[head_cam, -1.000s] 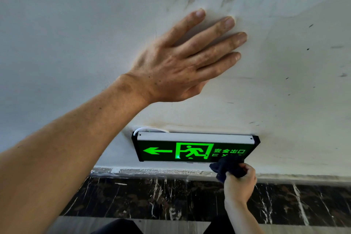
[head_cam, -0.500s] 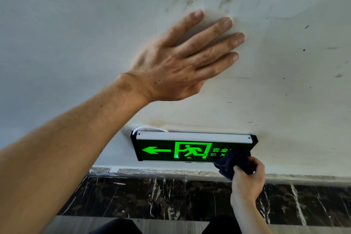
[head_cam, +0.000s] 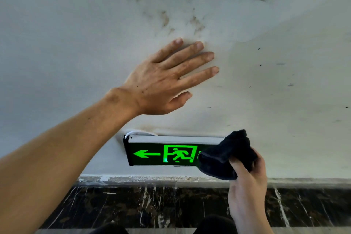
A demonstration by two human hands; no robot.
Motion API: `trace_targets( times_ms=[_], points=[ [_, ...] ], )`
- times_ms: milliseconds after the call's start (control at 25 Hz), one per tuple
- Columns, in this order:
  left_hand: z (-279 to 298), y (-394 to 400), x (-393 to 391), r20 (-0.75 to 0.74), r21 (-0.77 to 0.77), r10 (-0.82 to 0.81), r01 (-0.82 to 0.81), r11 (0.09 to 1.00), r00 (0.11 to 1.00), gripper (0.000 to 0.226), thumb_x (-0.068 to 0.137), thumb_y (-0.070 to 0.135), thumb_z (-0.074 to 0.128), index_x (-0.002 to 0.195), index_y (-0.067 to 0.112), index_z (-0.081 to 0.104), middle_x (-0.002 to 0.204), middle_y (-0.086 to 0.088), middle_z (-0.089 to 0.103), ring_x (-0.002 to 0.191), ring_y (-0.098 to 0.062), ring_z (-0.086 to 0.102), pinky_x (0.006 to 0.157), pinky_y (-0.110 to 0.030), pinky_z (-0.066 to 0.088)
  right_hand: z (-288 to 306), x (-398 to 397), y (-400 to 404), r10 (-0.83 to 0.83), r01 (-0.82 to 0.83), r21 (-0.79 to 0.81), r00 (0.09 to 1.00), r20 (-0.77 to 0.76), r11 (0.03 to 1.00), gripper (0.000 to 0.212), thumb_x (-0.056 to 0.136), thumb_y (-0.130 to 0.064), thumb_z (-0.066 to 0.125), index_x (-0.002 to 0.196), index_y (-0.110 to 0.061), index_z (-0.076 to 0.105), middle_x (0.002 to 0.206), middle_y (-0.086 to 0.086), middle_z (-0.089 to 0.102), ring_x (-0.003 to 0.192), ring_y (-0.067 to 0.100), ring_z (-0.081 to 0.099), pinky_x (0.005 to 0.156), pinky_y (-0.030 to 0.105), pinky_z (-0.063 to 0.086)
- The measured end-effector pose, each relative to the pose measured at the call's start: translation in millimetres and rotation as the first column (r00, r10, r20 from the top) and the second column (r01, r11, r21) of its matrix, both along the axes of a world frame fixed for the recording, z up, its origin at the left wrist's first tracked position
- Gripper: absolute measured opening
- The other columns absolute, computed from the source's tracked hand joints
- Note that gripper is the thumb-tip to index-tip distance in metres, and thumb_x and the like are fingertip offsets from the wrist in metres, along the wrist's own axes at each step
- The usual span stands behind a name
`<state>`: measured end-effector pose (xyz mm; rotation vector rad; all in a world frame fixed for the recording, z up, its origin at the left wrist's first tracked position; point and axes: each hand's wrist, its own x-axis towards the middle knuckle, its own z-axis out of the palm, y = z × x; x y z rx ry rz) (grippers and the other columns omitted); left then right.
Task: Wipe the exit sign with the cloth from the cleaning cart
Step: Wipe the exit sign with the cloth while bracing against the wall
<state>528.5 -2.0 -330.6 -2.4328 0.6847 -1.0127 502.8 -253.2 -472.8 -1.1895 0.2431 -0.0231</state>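
Bare wall (head_cam: 284,91) around sign (head_cam: 161,155); cloth (head_cam: 226,156) over its right end.

- Soft, even daylight; the wall (head_cam: 76,34) reads pale grey-white, a little warmer toward my right.
- My left hand (head_cam: 161,83) casts only a faint, diffuse shadow beside its fingers.
- The sign (head_cam: 161,155) glows green, self-lit, its symbols crisp.
- The cloth (head_cam: 226,156) in my right hand (head_cam: 247,192) is near-black, its folds barely resolved.
- Wide-angle bending swells my left forearm at the lower-left edge.
- Slight softness toward the corners.
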Motion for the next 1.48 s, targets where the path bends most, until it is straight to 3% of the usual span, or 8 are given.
trace_targets(
  times_ms=[200, 360, 520, 800, 920, 1040, 1160, 1480],
  points=[
    [-41.1, -35.8, -42.0, -0.220, -0.541, -0.089, -0.045, 0.840, 0.971, 0.054, 0.097, 0.037, 0.043, 0.148, 0.018, 0.046, 0.151, -0.007, 0.051, 0.139, -0.026, 0.046, 0.115, -0.049, 0.037, 38.6, -16.2, -3.5, 0.210, -0.210, 0.043, 0.978, 0.015, 0.977, 0.040, 0.065, -0.012, 0.072, 0.103, -0.022, 0.069, 0.103, 0.006, 0.075, 0.096, 0.023, 0.070, 0.086, 0.042, 0.049],
    [-85.6, -69.9, -78.8, -0.469, -0.882, -0.453, -0.423, 0.206, 0.758, 0.048, 0.092, 0.058, 0.040, 0.139, 0.054, 0.041, 0.145, 0.019, 0.052, 0.131, 0.003, 0.047, 0.112, -0.033, 0.042, 48.2, -26.7, 7.6, 0.280, -0.281, 0.023, 0.960, 0.016, 0.960, 0.049, 0.060, -0.021, 0.074, 0.108, -0.024, 0.065, 0.096, 0.003, 0.077, 0.085, 0.019, 0.072, 0.074, 0.037, 0.051],
    [-120.1, -86.9, -105.5, -0.208, -0.734, -0.721, -0.593, -0.331, 0.661, 0.036, 0.097, 0.042, 0.052, 0.129, 0.056, 0.057, 0.134, 0.016, 0.064, 0.126, -0.001, 0.057, 0.096, -0.018, 0.051, 39.4, -35.7, 25.0, 0.351, -0.351, -0.041, 0.936, -0.029, 0.935, 0.036, 0.074, -0.020, 0.077, 0.106, -0.031, 0.063, 0.093, 0.003, 0.078, 0.082, 0.018, 0.074, 0.062, 0.029, 0.058],
    [-148.7, -79.3, -131.6, 0.136, -0.325, -0.652, -0.588, -0.741, 0.746, 0.048, 0.083, 0.029, 0.071, 0.131, 0.035, 0.064, 0.138, -0.009, 0.064, 0.123, -0.029, 0.063, 0.084, -0.038, 0.060, 25.8, -43.9, 61.6, 0.442, -0.339, -0.618, 0.897, 0.015, 0.709, 0.031, 0.061, -0.062, 0.064, 0.090, -0.051, 0.060, 0.099, -0.023, 0.060, 0.100, -0.007, 0.054, 0.086, 0.028, 0.048],
    [-152.8, -63.2, -138.9, 0.141, -0.297, -0.514, -0.459, -0.837, 0.846, 0.048, 0.081, 0.011, 0.075, 0.125, 0.029, 0.070, 0.132, -0.013, 0.067, 0.112, -0.032, 0.069, 0.077, -0.039, 0.061, 41.0, -26.1, 70.9, 0.507, -0.049, -0.823, 0.808, 0.301, 0.566, 0.039, 0.080, -0.060, 0.050, 0.114, -0.042, 0.058, 0.123, -0.029, 0.049, 0.122, -0.008, 0.036, 0.103, 0.034, 0.038],
    [-155.1, -40.5, -147.0, 0.085, -0.280, -0.340, -0.305, -0.910, 0.936, 0.039, 0.084, 0.010, 0.062, 0.118, 0.024, 0.073, 0.124, -0.012, 0.071, 0.106, -0.031, 0.072, 0.076, -0.041, 0.062, 62.9, 10.7, 88.0, 0.531, 0.481, -0.724, 0.492, 0.690, 0.495, 0.051, 0.093, -0.045, 0.047, 0.135, -0.015, 0.050, 0.143, 0.008, 0.049, 0.139, 0.025, 0.033, 0.113, 0.043, 0.027],
    [-159.7, -14.1, -154.3, 0.059, -0.269, -0.207, -0.184, -0.945, 0.977, 0.042, 0.082, 0.006, 0.061, 0.122, 0.018, 0.069, 0.121, -0.013, 0.072, 0.103, -0.031, 0.073, 0.072, -0.039, 0.064, 84.3, 58.1, 108.1, 0.580, 0.735, -0.573, 0.302, 0.757, 0.364, 0.056, 0.095, -0.045, 0.043, 0.144, -0.019, 0.037, 0.152, 0.012, 0.033, 0.141, 0.034, 0.025, 0.116, 0.050, 0.012],
    [-171.7, 38.2, -152.6, -0.201, -0.589, 0.116, -0.026, -0.808, 0.973, 0.049, 0.091, -0.017, 0.057, 0.101, 0.030, 0.061, 0.106, 0.002, 0.070, 0.096, -0.020, 0.070, 0.073, -0.033, 0.051, 72.9, 114.7, 127.7, 0.615, 0.913, -0.360, 0.174, 0.769, 0.191, 0.068, 0.095, -0.052, 0.041, 0.152, -0.026, 0.018, 0.152, 0.005, 0.023, 0.149, 0.023, -0.005, 0.117, 0.051, -0.006]
  ],
)
